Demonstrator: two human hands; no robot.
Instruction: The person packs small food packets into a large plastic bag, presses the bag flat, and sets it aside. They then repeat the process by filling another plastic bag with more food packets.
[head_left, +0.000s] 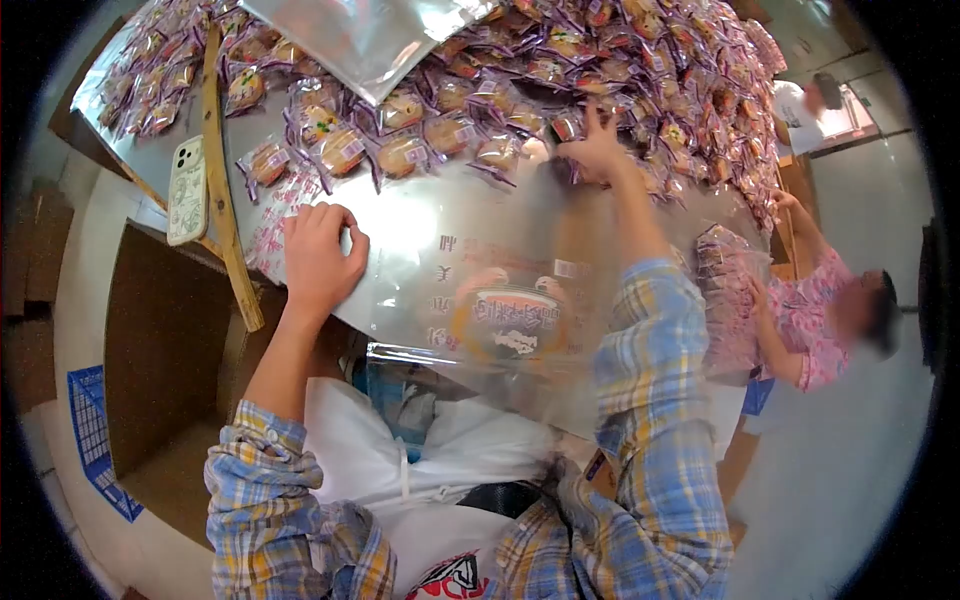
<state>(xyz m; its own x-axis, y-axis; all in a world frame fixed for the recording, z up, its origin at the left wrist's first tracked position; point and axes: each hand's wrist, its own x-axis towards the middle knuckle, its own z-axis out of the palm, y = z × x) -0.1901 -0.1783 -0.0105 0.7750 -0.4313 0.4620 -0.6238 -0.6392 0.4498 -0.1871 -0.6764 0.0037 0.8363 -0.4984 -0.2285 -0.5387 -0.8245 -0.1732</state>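
My left hand (pixel 325 255) rests on the metal table near its front edge, at the left side of a clear printed plastic bag (pixel 515 315). Its fingers are curled under, and whatever they may hold is hidden. The bag lies flat, with its lower edge hanging over my lap. My right hand (pixel 597 150) reaches over the near edge of the pile of wrapped pastries (pixel 670 75), its fingers apart and touching the packets. A loose row of wrapped pastries (pixel 400 155) lies just beyond the bag.
A stack of clear bags (pixel 370 40) lies on the pastries at the back. Left are a wooden strip (pixel 222 190), a phone (pixel 187 190), a cardboard box (pixel 160 370) and a blue crate (pixel 95 430). At right, a person in pink (pixel 825 310) handles a filled bag (pixel 725 300).
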